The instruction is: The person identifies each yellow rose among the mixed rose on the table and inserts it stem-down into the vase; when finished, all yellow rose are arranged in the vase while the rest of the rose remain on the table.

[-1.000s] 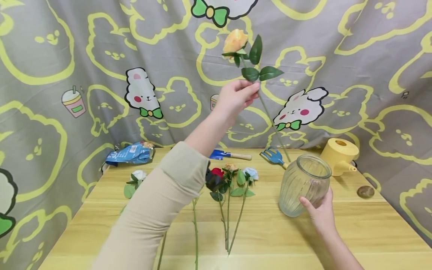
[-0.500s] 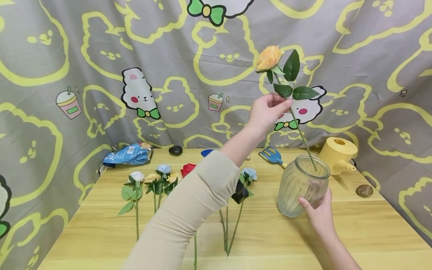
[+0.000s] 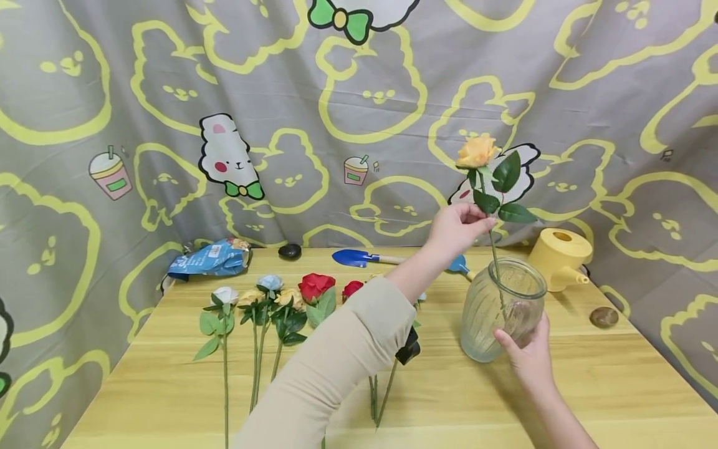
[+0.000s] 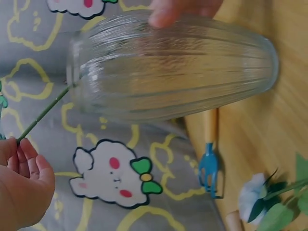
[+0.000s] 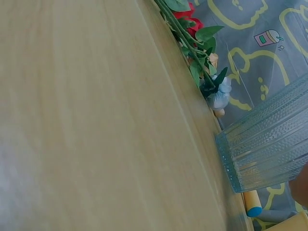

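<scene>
My left hand point(image 3: 461, 229) pinches the stem of a yellow-orange rose point(image 3: 477, 151) just below its dark green leaves. The stem's lower end reaches through the mouth of a ribbed clear glass vase point(image 3: 485, 318). My right hand point(image 3: 530, 355) grips the vase low on its right side, thumb in front, the vase leaning to the right. In the left wrist view, the left hand point(image 4: 26, 180) holds the green stem point(image 4: 43, 115), which enters the vase mouth. Fingers of the right hand point(image 4: 185, 8) lie on the glass. In the right wrist view, the vase's base point(image 5: 230, 163) shows near the table.
Several roses lie left and centre, among them a white rose point(image 3: 225, 295) and a red rose point(image 3: 316, 287). Behind are a blue bag point(image 3: 213, 257), a black stone point(image 3: 290, 251), a blue trowel point(image 3: 353, 257) and a blue fork point(image 3: 459, 264). A yellow watering can point(image 3: 561, 255) and brown stone point(image 3: 604, 317) stand right.
My left hand has moved right and down with the yellow-orange rose, bringing its stem from behind the vase into the vase mouth and deeper. The right hand stays on the vase.
</scene>
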Demonstrator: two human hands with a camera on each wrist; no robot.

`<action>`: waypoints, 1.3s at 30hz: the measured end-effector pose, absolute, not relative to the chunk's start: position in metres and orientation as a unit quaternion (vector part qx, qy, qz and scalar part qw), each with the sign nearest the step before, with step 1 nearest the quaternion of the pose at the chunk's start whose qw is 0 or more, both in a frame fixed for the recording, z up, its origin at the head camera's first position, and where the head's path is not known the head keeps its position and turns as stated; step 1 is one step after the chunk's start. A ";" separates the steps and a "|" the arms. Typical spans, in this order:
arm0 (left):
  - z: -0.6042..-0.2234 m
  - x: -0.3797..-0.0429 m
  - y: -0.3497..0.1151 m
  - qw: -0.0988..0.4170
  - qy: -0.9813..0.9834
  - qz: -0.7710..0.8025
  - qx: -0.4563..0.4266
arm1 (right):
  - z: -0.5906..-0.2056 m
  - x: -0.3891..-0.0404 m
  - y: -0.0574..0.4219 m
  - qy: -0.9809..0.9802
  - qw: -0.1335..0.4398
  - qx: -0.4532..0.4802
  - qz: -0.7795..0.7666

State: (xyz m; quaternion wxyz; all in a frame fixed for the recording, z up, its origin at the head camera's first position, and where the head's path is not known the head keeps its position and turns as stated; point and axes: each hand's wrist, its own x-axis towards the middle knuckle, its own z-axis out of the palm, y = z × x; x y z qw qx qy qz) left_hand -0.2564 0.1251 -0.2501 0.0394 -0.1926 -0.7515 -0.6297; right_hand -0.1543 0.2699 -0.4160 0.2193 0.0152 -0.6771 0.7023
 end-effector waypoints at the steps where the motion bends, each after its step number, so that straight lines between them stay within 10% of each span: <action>1: -0.253 -0.256 0.126 0.036 -0.757 -0.623 -0.193 | -0.417 -0.155 0.269 -0.676 0.221 0.015 0.703; 39: -0.262 -0.230 0.156 0.069 -0.910 -0.168 -0.374 | -0.422 -0.158 0.267 -0.663 0.257 0.031 0.703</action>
